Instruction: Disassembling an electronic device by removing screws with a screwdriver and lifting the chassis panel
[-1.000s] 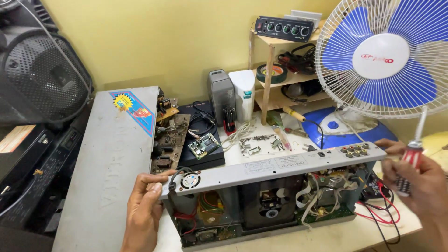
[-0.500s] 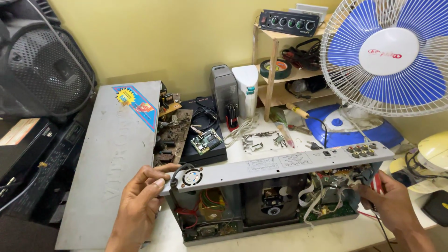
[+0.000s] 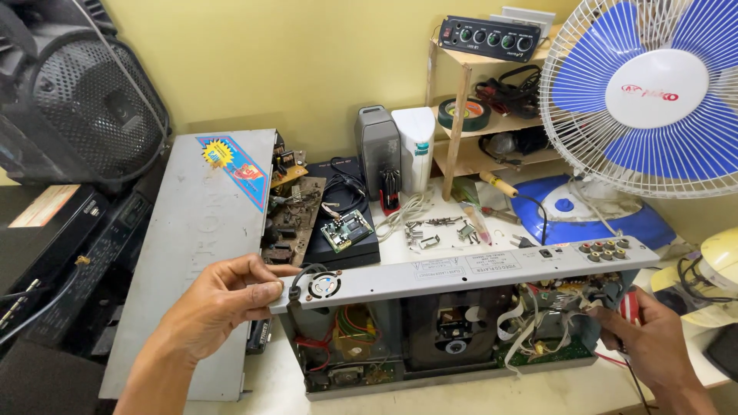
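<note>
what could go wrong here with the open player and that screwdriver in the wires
The right hand holds a red-handled screwdriver beside loose white wiring; a slip could snag or cut a lead. The left hand grips only one end of the grey rear panel, so the open chassis may tip or twist. Small screws on the bench could scatter.

A bright sticker point(image 3: 234, 167) sits on the upper right corner of the grey lid point(image 3: 192, 253) at left: a slanted blue strip with a yellow starburst at its top and a red patch lower down. Two small white rectangular labels point(image 3: 467, 266) lie side by side along the grey back panel point(image 3: 461, 270) of the opened player. The fan point(image 3: 653, 88) bears a white round hub label point(image 3: 656, 88) with red lettering. A pale orange-edged label point(image 3: 44, 204) lies on the black unit at far left.
</note>
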